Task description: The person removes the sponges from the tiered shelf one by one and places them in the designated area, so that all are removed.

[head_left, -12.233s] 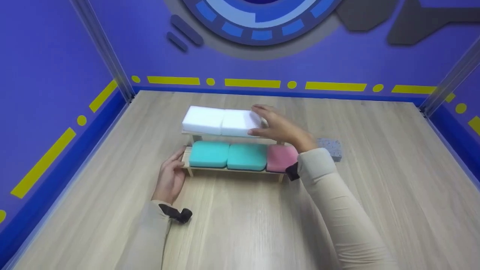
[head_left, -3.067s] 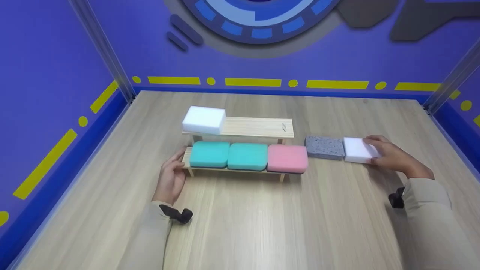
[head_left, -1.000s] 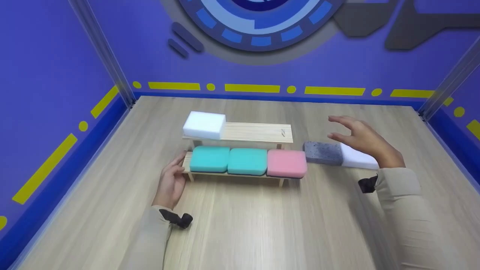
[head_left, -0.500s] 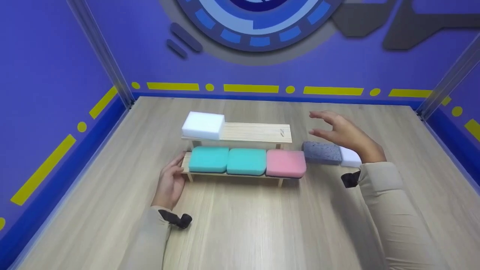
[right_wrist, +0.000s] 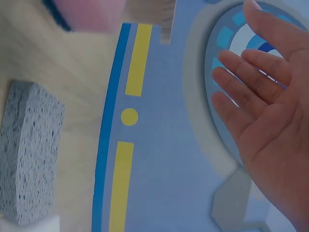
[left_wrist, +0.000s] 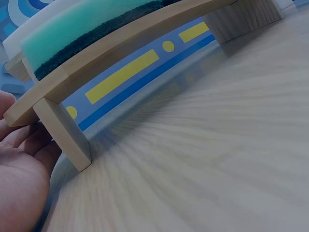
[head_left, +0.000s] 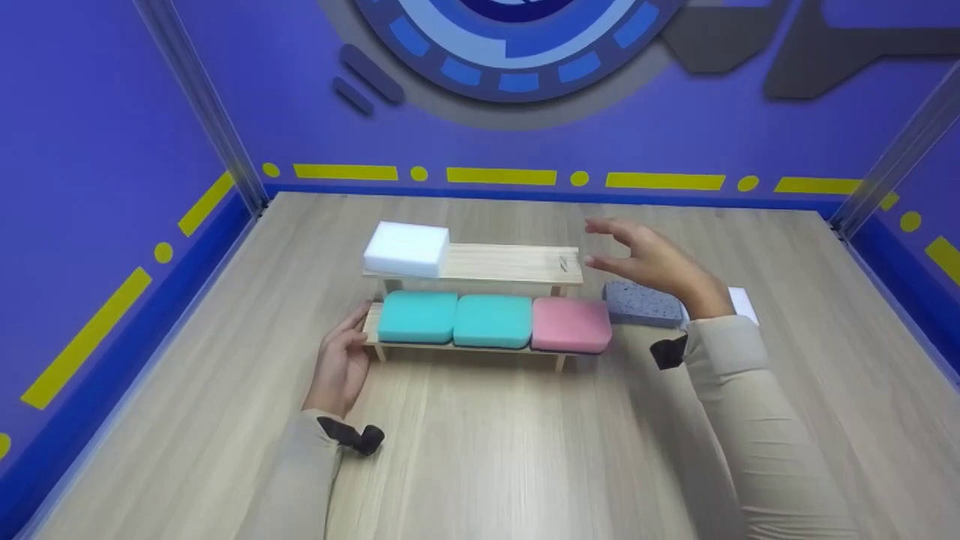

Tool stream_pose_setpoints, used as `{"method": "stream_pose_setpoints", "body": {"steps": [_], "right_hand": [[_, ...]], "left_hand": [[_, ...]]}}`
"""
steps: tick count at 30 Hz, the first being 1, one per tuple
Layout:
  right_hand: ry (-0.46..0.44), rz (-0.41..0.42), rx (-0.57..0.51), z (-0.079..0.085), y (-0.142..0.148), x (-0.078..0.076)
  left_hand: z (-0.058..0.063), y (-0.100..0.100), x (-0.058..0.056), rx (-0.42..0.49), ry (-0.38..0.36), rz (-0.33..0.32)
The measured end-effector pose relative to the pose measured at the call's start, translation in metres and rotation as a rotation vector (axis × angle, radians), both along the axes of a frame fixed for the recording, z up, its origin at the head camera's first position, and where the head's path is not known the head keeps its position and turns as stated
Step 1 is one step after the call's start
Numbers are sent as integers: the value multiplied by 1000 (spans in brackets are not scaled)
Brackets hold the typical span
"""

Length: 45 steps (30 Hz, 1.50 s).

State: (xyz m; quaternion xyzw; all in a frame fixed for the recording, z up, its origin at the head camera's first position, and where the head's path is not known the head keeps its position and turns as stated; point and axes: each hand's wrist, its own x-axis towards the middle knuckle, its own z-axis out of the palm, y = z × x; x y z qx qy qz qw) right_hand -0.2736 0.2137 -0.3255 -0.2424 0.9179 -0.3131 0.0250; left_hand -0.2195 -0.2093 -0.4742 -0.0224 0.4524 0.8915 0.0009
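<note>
My left hand grips the left end of the lower board of a two-step wooden rack, thumb near the top and fingers behind. On that lower step sit two teal sponges and a pink sponge in a row; a dark scouring layer shows underneath in the left wrist view. One white sponge lies at the left of the upper step. My right hand hovers, holding nothing, beside the upper step's right end, its fingers apart from the thumb.
Right of the rack, a speckled grey block lies on the wooden table. Beside it is another white sponge, partly covered by my right wrist. Blue walls enclose the table at the back and sides.
The right-hand white sponge left the upper step and was set down beside the grey block. My right hand released it and moved left toward the rack. My left hand stayed in place.
</note>
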Motion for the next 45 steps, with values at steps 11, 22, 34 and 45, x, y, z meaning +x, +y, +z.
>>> {"method": "stream_pose_setpoints", "body": {"steps": [11, 22, 34, 45], "right_hand": [[-15, 48, -42, 2, -30, -2], [11, 74, -96, 0, -54, -6], [-19, 26, -52, 0, -81, -8], [-45, 44, -89, -1, -106, -10]], "left_hand": [[-1, 0, 1, -5, 5, 4], [2, 0, 0, -23, -9, -4], [2, 1, 0, 2, -28, 14], [3, 1, 2, 10, -48, 8]]}}
